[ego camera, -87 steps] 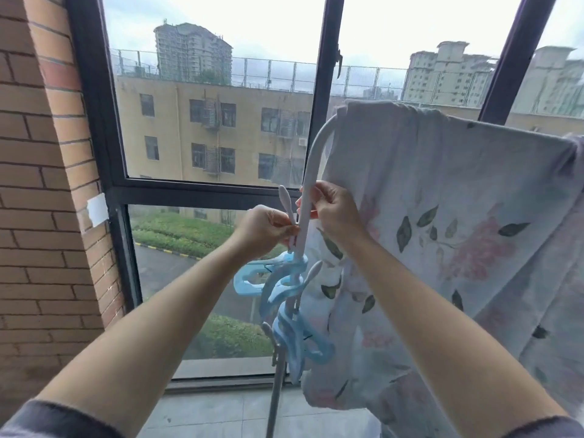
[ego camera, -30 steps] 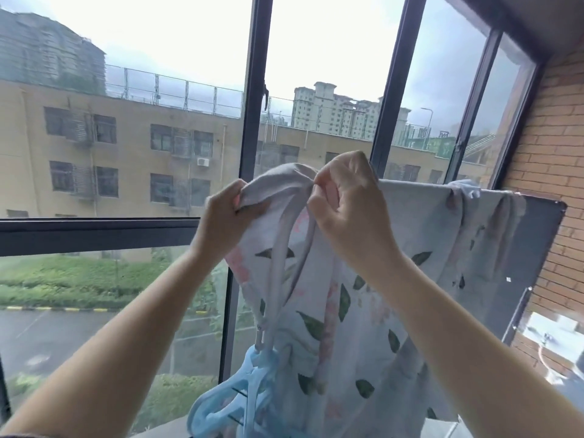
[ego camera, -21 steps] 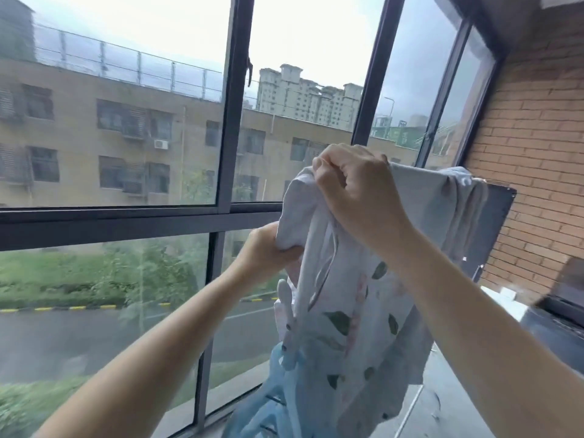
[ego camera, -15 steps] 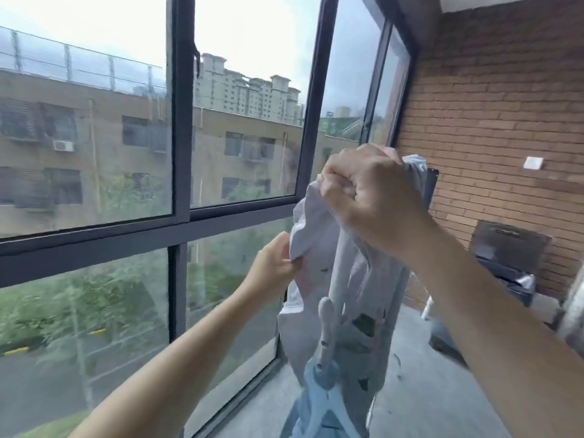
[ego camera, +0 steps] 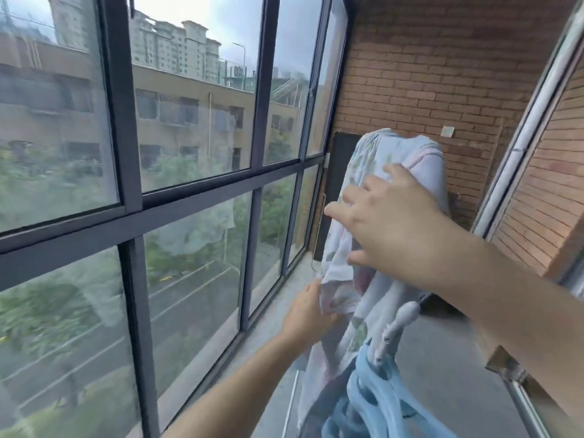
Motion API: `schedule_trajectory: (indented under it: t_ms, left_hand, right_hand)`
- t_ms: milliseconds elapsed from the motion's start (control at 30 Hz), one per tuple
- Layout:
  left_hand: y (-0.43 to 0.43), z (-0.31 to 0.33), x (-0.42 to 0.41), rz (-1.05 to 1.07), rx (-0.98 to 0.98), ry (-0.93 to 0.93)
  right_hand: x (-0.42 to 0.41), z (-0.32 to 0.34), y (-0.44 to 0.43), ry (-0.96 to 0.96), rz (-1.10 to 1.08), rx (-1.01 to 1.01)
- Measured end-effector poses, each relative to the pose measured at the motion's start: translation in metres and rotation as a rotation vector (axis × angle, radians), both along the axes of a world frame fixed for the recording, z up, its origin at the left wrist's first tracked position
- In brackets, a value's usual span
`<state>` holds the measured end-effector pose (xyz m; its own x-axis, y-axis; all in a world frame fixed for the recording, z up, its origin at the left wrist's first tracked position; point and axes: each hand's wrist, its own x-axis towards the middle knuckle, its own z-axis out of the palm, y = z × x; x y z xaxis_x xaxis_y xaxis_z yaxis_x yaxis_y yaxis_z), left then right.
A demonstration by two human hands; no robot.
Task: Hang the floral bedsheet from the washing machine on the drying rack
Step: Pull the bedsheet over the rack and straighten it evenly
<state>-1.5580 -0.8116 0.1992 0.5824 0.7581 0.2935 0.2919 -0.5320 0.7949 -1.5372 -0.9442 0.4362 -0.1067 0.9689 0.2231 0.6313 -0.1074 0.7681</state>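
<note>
1. The left grip [ego camera: 311, 312] holds a lower fold of the floral bedsheet [ego camera: 407, 159], with the fingers curled on the cloth.
2. The right grip [ego camera: 390, 222] is wide, its fingers straight and spread in front of the upper part of the floral bedsheet; I cannot tell if it touches.
3. The floral bedsheet hangs draped over the top of the drying rack [ego camera: 399, 320], just beside the window [ego camera: 196, 203].
4. Blue hangers [ego camera: 363, 406] hang low on the drying rack.
5. A brick wall [ego camera: 442, 74] stands behind.

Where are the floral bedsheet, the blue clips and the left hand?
floral bedsheet [ego camera: 409, 158]: head view, top fold.
blue clips [ego camera: 366, 401]: head view, a loop.
left hand [ego camera: 308, 314]: head view, back of hand.
</note>
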Motion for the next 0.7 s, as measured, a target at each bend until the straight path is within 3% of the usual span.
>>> schedule_trajectory:
  t_ms: [167,267,400,500,600,700]
  left_hand:
    - [0.007,-0.032,-0.005,0.234,-0.201,-0.225]
    - [0.009,-0.045,-0.021,0.275,-0.033,-0.253]
    - [0.015,-0.066,-0.047,0.145,0.292,-0.193]
    - [0.012,-0.083,-0.054,0.025,0.401,-0.126]
    - [0.010,-0.094,-0.054,-0.081,0.396,-0.152]
    - [0.010,-0.103,-0.056,-0.111,0.228,-0.238]
  right_hand:
    - [-0.006,-0.030,0.014,-0.068,-0.135,-0.230]
    - [-0.002,-0.036,0.020,-0.065,-0.154,-0.279]
    - [-0.004,-0.034,0.033,-0.081,-0.237,-0.441]
    - [-0.011,-0.037,0.039,-0.154,-0.279,-0.468]
    - [-0.018,-0.044,0.048,-0.213,-0.218,-0.526]
    - [-0.015,-0.053,0.065,-0.400,-0.174,-0.626]
